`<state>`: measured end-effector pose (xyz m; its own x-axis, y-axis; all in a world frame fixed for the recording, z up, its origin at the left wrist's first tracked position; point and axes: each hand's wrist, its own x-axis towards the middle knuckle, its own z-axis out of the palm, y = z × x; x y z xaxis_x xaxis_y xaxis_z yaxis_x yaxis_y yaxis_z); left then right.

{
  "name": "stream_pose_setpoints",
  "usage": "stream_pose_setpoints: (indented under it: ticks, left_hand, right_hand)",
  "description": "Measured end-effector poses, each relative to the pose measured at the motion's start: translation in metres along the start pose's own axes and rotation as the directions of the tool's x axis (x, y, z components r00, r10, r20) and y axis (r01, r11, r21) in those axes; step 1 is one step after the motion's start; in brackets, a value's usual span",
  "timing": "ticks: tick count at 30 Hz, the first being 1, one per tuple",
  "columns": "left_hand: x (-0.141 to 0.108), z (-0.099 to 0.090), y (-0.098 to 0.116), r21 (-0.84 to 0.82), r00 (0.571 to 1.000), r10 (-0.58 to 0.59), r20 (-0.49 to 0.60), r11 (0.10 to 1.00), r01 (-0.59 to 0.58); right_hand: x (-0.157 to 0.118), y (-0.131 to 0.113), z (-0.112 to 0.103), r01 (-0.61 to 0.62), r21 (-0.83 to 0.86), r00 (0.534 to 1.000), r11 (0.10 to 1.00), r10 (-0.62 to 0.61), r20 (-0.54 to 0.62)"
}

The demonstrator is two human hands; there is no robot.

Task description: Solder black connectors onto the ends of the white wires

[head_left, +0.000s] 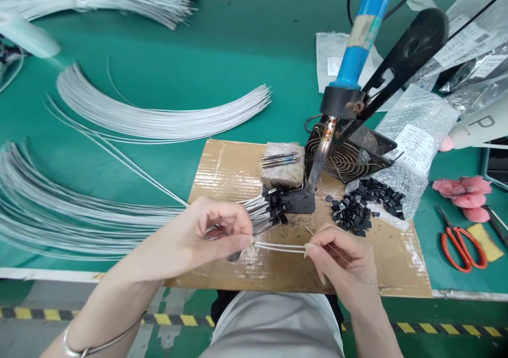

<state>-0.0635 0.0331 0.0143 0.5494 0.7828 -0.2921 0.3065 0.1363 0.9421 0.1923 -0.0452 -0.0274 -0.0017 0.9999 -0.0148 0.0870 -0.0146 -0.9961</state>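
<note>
Wires [280, 248], two white ones, stretch between the left hand [222, 231] and right hand [343, 260] above the cardboard [397, 262], both hands' fingers pinched narrow on them and hiding where they end; how the right hand grips its thin strand [353, 267] is unclear. Beyond, the left hand partly covers a black-tipped bundle [278, 204]. Over the bench [238, 61], a soldering iron [359, 45] is cut off at the top.

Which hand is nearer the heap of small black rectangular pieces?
Right. The right hand is just on the near side of the heap of small black pieces; the left hand is farther, off to the heap's left.
</note>
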Motion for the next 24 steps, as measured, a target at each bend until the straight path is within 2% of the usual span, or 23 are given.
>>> stream_pose_setpoints:
  ticks: [3,6,11,14,17,19,21,24]
  left_hand:
    - [-0.001,0.006,0.004,0.144,0.998,0.035,-0.049,0.989,-0.028]
    - [-0.004,0.02,0.008,0.296,0.987,0.106,-0.123,0.953,-0.065]
    - [0.001,0.052,0.014,0.383,0.984,0.172,-0.051,0.913,-0.14]
    - [0.007,0.064,0.013,0.306,0.992,0.115,-0.055,0.948,-0.093]
    - [0.012,0.07,0.01,0.167,0.995,0.041,-0.094,0.986,-0.024]
    - [0.016,0.073,0.009,0.078,0.991,0.031,-0.132,0.997,-0.021]
    - [0.018,0.074,0.01,-0.011,0.986,0.028,-0.162,0.999,-0.03]
    - [0.022,0.073,0.012,-0.092,0.975,-0.004,-0.222,0.996,-0.017]
  right_hand:
    - [0.002,-0.003,-0.003,0.08,-0.095,0.997,0.992,-0.08,0.006]
    - [0.003,-0.005,-0.003,0.153,-0.183,0.988,0.971,-0.15,0.035]
    - [0.002,-0.003,-0.002,0.189,-0.233,0.982,0.954,-0.179,0.061]
    - [0.001,0.001,-0.002,0.22,-0.267,0.975,0.938,-0.216,0.046]
    - [0.0,0.007,0.003,0.293,-0.31,0.954,0.905,-0.298,0.031]
    - [-0.002,0.011,0.008,0.309,-0.307,0.945,0.9,-0.326,-0.005]
    - [-0.002,0.014,0.014,0.265,-0.255,0.951,0.93,-0.295,-0.091]
    - [0.001,0.014,0.018,0.123,-0.046,0.941,0.991,-0.131,-0.312]
